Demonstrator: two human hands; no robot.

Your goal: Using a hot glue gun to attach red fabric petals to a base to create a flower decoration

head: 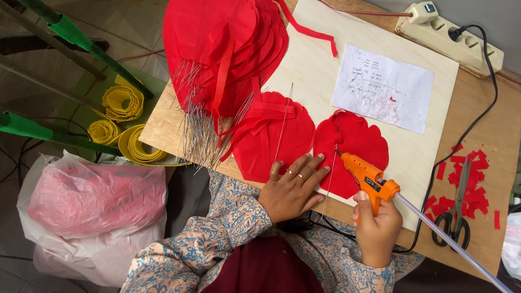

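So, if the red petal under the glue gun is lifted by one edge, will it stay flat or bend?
The red petal looks thin like paper, so it would probably droop. The thin wire lying along it may stiffen only the middle. It seems very light.

Lots of other stuff around here. Far left on the board there's a big heap of red petals (225,49) with thin wires (198,135) sticking out toward the near edge. A white paper note (382,87) lies far right on the wooden board (309,59), and a cream power strip (453,35) sits at the far right corner. Scissors (456,211) rest on red paper scraps (469,182) at near right. Off the table's left side: yellow paper rolls (124,103), green poles (81,38), and a plastic bag (92,211) of pink stuff.
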